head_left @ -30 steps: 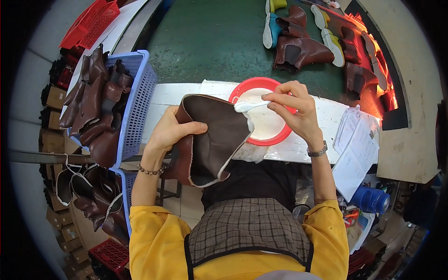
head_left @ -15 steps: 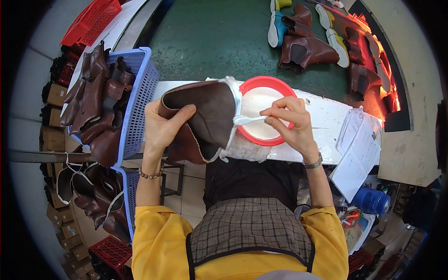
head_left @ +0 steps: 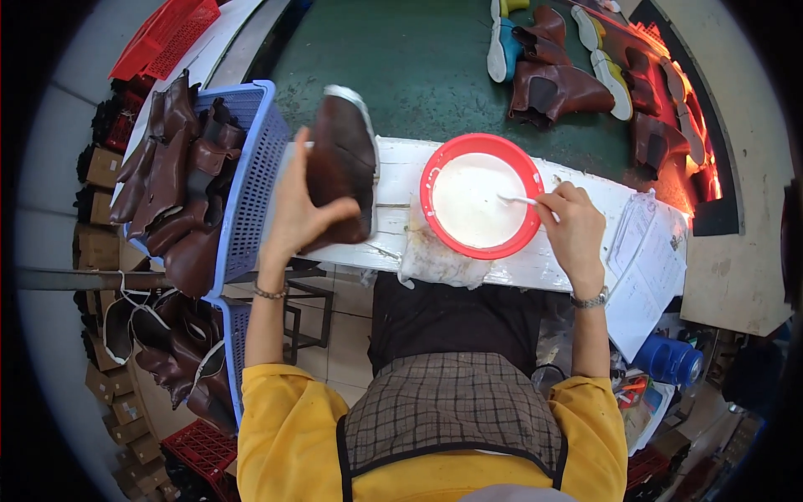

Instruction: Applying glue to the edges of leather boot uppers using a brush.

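Note:
My left hand (head_left: 301, 205) is spread around a dark brown leather boot upper (head_left: 341, 159), its thumb across the front and its fingers along the left side. The upper stands toe end up, with a white-coated edge at the top; motion blurs its lower part. My right hand (head_left: 573, 222) pinches the thin white handle of a brush (head_left: 519, 200). The brush's far end dips into white liquid in a round red bowl (head_left: 539, 180), hiding its head.
A blue basket (head_left: 266, 125) heaped with brown boot uppers stands on the left. Finished-looking brown boots (head_left: 559, 90) lie on the green surface (head_left: 385, 50) at the far right. Papers (head_left: 640, 276) rest at the white board's right end, above a blue jug (head_left: 669, 360).
My left hand has moved left and turned the boot upper away from the bowl, toe end up. My right hand has gone right, taking the brush off the upper's edge and into the liquid.

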`<state>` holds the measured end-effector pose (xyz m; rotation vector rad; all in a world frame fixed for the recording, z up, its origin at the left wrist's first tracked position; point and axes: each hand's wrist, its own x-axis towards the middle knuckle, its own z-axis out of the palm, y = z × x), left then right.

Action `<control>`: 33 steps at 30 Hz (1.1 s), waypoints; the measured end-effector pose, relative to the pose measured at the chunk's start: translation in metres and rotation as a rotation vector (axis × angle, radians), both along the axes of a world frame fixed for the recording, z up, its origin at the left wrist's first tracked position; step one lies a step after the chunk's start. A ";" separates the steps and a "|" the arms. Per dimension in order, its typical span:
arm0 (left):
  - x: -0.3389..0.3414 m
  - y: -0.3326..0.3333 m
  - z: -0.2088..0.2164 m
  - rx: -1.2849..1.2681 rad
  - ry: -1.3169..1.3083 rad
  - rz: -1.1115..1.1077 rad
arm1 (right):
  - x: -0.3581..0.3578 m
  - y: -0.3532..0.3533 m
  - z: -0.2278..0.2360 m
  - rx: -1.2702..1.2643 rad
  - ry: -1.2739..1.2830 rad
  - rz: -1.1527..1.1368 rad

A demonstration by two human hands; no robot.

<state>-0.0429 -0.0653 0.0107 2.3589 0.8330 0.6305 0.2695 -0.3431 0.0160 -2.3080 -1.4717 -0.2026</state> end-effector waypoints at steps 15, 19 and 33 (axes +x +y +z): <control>-0.024 -0.036 -0.005 0.245 0.057 0.051 | 0.004 -0.014 0.003 0.295 0.463 -0.029; -0.015 -0.061 0.018 0.212 -0.069 -0.039 | -0.016 0.005 0.013 0.441 0.612 0.121; -0.005 -0.090 0.041 0.261 -0.206 -0.475 | 0.015 0.041 0.037 0.476 0.432 0.196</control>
